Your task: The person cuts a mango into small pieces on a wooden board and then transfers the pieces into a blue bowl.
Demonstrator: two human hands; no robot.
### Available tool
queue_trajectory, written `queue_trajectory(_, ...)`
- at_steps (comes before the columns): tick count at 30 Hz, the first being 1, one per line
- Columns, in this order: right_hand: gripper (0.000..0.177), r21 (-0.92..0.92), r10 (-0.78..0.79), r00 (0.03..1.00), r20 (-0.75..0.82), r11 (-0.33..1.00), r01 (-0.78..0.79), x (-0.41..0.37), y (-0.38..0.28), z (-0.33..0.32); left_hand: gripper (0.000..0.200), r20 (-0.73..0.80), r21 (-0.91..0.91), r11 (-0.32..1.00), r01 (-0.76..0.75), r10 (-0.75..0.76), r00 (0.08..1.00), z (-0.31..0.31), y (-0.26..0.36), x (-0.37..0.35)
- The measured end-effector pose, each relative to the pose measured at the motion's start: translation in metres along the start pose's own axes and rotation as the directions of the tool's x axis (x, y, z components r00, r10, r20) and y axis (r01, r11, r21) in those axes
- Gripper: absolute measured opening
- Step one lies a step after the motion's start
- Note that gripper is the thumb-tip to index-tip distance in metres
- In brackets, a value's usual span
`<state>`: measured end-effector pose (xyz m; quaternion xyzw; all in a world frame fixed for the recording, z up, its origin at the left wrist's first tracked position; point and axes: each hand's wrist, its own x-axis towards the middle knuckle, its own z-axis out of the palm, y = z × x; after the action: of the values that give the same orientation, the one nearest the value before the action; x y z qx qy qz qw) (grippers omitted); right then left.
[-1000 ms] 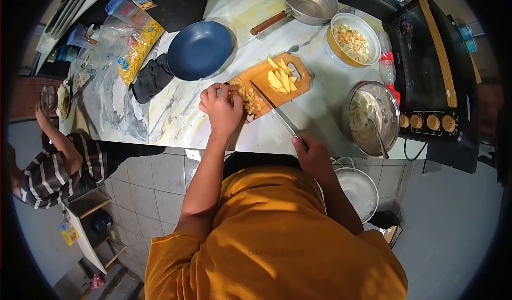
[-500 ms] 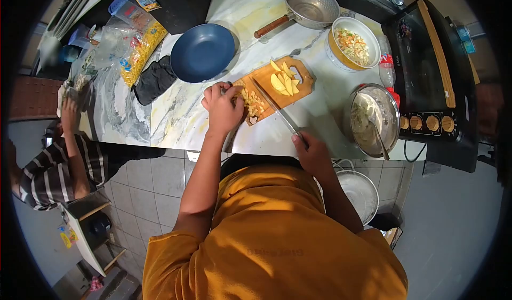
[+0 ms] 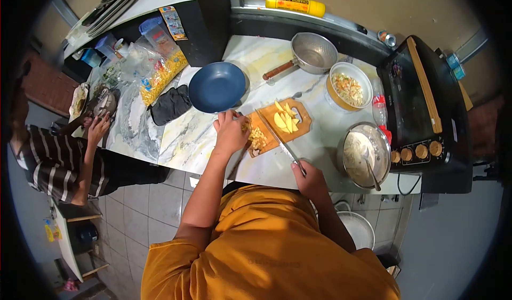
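My right hand grips the handle of a knife, whose blade lies slantwise across a wooden cutting board. Left of the blade is a heap of small diced yellow pieces; pale yellow wedges, which look like potato, lie to its right. At the board's left end my left hand is closed, fingers bent downward beside the diced pieces. What its fingertips hold, if anything, is hidden.
Behind the board are a blue pan and a metal saucepan. To the right stand a bowl of chopped vegetables, a steel bowl with a spoon and a black oven. A person in a striped shirt works at the left.
The view has tilted upward, so the counter sits lower in the picture. Both my hands and the knife stay nearly in place on the board. The other person's hands have come together.
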<state>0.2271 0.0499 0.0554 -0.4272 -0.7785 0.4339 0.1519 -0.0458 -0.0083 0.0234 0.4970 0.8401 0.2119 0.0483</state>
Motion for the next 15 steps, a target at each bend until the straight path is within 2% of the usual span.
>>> queue_trajectory(1, 0.027, 0.009, 0.04, 0.999, 0.022, 0.999, -0.04, 0.0, -0.003, -0.001, 0.033, -0.008, 0.008, 1.0, -0.002, 0.002, 1.0, 0.002, -0.001, 0.0)
queue_trajectory(4, 0.028, -0.001, -0.015, 0.999, 0.03, 1.0, 0.015, 0.0, -0.004, -0.003, 0.036, -0.024, -0.03, 0.997, 0.068, -0.068, 0.997, 0.006, 0.002, 0.0)
queue_trajectory(6, 0.028, -0.009, -0.034, 0.999, 0.032, 0.999, 0.034, 0.001, -0.002, -0.003, 0.038, -0.102, -0.037, 0.997, 0.064, -0.068, 0.993, 0.015, 0.001, 0.001)
queue_trajectory(8, 0.03, -0.009, -0.015, 0.998, 0.063, 1.0, 0.016, 0.001, -0.006, -0.006, 0.036, -0.036, -0.029, 0.994, 0.101, -0.102, 0.994, 0.014, 0.004, 0.001)
queue_trajectory(10, 0.03, -0.041, 0.032, 0.996, 0.078, 0.999, -0.029, 0.001, -0.014, -0.01, 0.032, -0.062, -0.011, 0.995, 0.096, -0.097, 0.993, 0.012, 0.007, 0.002)
queue_trajectory(13, 0.031, -0.1, 0.01, 0.997, 0.072, 0.995, -0.003, 0.003, -0.009, -0.012, 0.033, -0.086, 0.001, 0.991, 0.137, -0.136, 0.987, 0.014, 0.011, 0.0)
queue_trajectory(15, 0.032, -0.113, 0.022, 0.997, 0.072, 0.994, -0.013, 0.0, -0.007, -0.015, 0.032, -0.099, 0.094, 0.979, 0.183, -0.174, 0.98, 0.018, 0.013, 0.007)
